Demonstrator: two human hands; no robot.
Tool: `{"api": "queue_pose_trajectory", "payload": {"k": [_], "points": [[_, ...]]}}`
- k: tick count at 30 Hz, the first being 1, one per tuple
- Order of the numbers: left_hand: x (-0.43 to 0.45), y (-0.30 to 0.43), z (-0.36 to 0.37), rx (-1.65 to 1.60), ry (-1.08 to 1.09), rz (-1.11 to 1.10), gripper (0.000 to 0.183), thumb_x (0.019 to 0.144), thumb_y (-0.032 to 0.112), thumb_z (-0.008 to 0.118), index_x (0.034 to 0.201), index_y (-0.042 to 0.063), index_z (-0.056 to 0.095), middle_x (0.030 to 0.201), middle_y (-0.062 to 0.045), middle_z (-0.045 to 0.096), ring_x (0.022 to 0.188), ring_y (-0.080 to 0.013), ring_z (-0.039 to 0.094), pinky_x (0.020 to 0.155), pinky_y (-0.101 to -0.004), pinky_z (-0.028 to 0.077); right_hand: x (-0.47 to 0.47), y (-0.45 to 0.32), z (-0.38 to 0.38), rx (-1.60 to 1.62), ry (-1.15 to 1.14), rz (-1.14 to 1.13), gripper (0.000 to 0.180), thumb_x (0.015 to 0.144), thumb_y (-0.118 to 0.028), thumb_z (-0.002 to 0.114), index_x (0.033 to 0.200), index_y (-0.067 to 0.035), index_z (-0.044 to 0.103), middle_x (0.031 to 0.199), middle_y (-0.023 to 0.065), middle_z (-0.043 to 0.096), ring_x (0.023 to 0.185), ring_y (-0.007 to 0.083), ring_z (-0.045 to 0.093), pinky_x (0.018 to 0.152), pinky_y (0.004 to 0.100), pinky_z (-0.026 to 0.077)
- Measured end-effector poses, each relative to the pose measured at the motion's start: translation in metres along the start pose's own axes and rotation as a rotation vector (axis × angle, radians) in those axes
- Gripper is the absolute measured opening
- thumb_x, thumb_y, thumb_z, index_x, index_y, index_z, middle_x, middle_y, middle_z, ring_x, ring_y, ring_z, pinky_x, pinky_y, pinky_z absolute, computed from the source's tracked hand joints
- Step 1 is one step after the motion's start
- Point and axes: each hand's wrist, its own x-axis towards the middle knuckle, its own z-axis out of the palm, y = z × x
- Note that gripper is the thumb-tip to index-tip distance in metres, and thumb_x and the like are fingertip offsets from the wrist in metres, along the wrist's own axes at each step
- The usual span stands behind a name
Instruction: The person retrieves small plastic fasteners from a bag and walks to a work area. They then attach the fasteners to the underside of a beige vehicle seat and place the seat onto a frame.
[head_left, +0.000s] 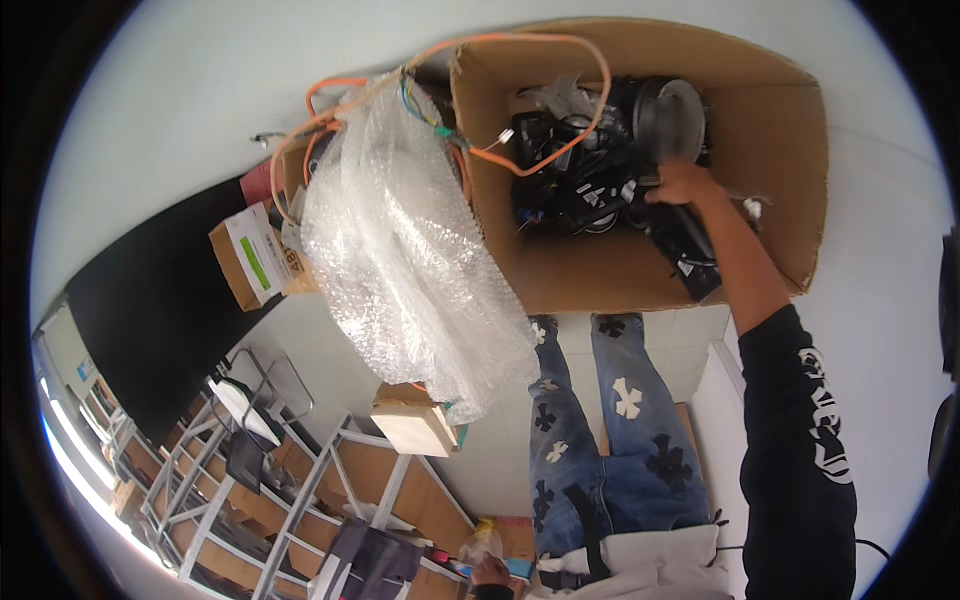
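Note:
My right hand, bare below a black sleeve, reaches into a large cardboard box. It is over a heap of black electronic parts and cables, just below a round black housing with a silvery ring. Its fingers are blurred, so any hold on a part is unclear. Beneath my wrist lies a black part with a white label. At the bottom edge, beside my hip, a hand in a dark sleeve, seemingly my left hand, shows small; its fingers are hard to make out.
Bubble wrap stands left of the box. An orange cable with bare wires and a white connector loops over the box's left wall. Farther left are a labelled carton and a black surface. Metal shelving fills the lower left.

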Motion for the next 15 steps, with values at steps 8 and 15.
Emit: {"api": "queue_pose_trajectory", "payload": {"k": [8,15], "points": [[-0.096,0.014,0.094,-0.867,-0.188,-0.548,0.025,0.096,0.033,0.059,0.090,0.009,0.059,0.062,-0.008,0.053,0.048,-0.0255,0.049,0.043,-0.0413,0.039,0.083,-0.029,0.070,-0.569,0.159,-0.122,0.019,0.087,-0.017,0.070,0.102,-0.008,0.076,0.106,0.0160,0.074,0.103,0.0339,0.072,0.086,0.0454,0.059],[-0.144,-0.015,0.105,-1.673,-0.294,-1.053,0.043,0.101,0.051,0.053,0.081,0.014,0.059,0.060,-0.003,0.048,0.051,-0.0198,0.046,0.046,-0.0367,0.039,0.071,-0.020,0.125,-0.640,0.250,-0.109,0.016,0.084,-0.010,0.066,0.098,-0.008,0.074,0.103,0.0150,0.072,0.097,0.0344,0.073,0.083,0.0461,0.059]]}}
